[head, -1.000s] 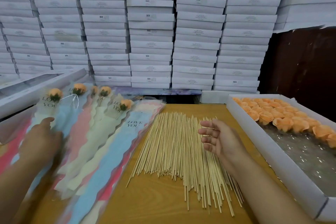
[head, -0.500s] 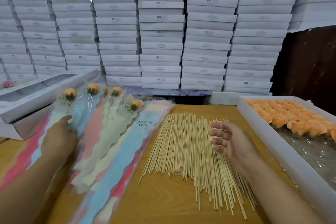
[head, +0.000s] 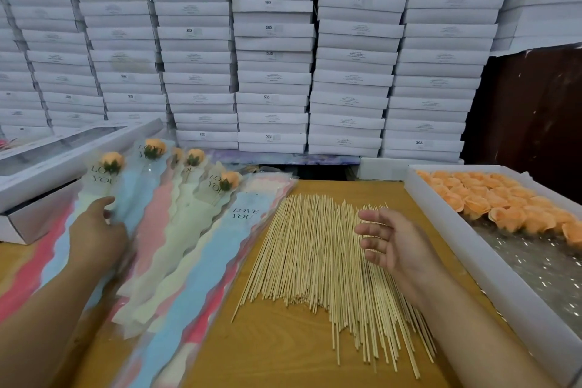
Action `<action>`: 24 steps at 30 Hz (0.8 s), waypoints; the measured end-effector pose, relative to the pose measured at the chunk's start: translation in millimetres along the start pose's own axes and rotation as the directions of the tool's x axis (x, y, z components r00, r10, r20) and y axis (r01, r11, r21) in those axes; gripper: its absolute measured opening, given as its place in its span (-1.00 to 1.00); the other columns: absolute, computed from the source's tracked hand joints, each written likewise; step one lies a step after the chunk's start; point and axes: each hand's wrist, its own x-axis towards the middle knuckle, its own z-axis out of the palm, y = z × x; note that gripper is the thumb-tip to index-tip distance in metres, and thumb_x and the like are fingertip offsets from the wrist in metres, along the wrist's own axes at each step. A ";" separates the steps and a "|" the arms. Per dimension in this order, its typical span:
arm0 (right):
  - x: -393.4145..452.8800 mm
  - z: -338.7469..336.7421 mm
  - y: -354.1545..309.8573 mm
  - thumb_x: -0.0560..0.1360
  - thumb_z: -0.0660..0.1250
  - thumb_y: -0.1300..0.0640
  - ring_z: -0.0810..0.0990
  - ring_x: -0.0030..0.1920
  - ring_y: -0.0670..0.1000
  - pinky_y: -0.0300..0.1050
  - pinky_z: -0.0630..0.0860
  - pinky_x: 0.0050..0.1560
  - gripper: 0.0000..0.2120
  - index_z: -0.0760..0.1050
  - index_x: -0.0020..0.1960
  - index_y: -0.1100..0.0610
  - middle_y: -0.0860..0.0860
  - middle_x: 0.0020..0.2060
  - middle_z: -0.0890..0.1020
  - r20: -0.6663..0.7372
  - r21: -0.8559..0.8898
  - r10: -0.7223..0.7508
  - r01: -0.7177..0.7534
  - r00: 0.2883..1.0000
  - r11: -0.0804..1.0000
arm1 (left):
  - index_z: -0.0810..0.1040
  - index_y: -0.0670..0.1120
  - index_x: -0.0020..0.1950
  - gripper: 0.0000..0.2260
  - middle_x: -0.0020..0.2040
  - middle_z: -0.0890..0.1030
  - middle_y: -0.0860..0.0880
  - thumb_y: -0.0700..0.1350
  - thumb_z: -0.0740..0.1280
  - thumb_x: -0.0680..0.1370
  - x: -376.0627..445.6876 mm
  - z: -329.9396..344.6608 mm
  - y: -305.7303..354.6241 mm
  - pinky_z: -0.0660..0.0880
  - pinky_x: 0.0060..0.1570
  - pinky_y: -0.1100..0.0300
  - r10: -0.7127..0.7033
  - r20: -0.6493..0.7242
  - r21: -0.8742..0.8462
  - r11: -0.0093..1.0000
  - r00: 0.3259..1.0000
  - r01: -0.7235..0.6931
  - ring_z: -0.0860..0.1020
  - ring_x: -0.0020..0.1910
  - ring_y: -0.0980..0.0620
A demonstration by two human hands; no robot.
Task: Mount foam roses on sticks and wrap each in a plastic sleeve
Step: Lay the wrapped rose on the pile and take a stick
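The step in hand is judged to be the start of a fresh rose: a single stick is to be drawn from the sticks (head: pixel 318 264), which lie fanned on the table (head: pixel 283 353) in the middle, between the sleeves and the tray. The right hand (head: pixel 393 246) hovers over their right side with fingers (head: pixel 368 231) loosely spread and nothing held; one stick is best pinched near its end at the thin edge of the fan, so that neighbours are not dragged along. The left hand (head: pixel 97 236) is laid flat on the sleeves (head: pixel 201 261), fingers extended, and can be used to steady the top sleeve for peeling. Five finished roses (head: pixel 112 161) in sleeves are counted at the left, heads pointing away, one half hidden behind another. Loose rose heads (head: pixel 504 208) fill the far part of the tray (head: pixel 472 255) at the right; they are too crowded to count, as are the sticks and the overlapped sleeves. One open box (head: pixel 37 173) is seen at far left, and stacked boxes (head: pixel 271 57) in several columns behind.
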 end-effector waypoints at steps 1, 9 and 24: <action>0.0 -0.1 0.1 0.64 0.16 0.07 0.58 -0.43 -0.07 -0.22 0.50 -0.46 -0.71 0.60 0.06 0.22 0.05 -0.32 0.69 0.000 -0.002 -0.001 0.001 1.000 1.000 | 0.37 0.02 0.46 -0.54 0.27 0.57 -0.18 -0.26 0.25 0.58 0.5 0.1 -1.1 0.58 0.10 -0.20 0.001 -0.003 -0.018 1.000 1.000 -0.001 0.60 0.03 -0.28; 0.0 -0.2 0.3 0.64 0.16 0.07 0.58 -0.42 -0.06 -0.22 0.50 -0.46 -0.70 0.60 0.07 0.22 0.05 -0.31 0.69 0.004 -0.006 0.001 -0.001 1.000 1.000 | 0.55 -0.16 -0.08 -0.95 -0.07 0.58 -0.22 -0.26 0.33 0.58 -7.0 -0.7 -18.8 0.41 -0.18 -0.04 0.321 -0.020 0.408 0.867 0.947 -0.285 0.53 -0.10 -0.32; -1.3 0.4 -0.2 0.63 0.18 0.08 0.58 -0.42 -0.06 -0.21 0.50 -0.45 -0.72 0.61 0.07 0.22 0.05 -0.31 0.69 0.004 -0.018 0.003 -0.003 1.000 1.000 | 0.54 -0.09 0.05 -0.87 0.00 0.52 -0.19 -0.13 0.22 0.59 -12.2 -3.6 0.9 0.37 0.17 -0.39 0.155 0.082 0.481 0.859 0.984 -0.176 0.49 0.10 -0.34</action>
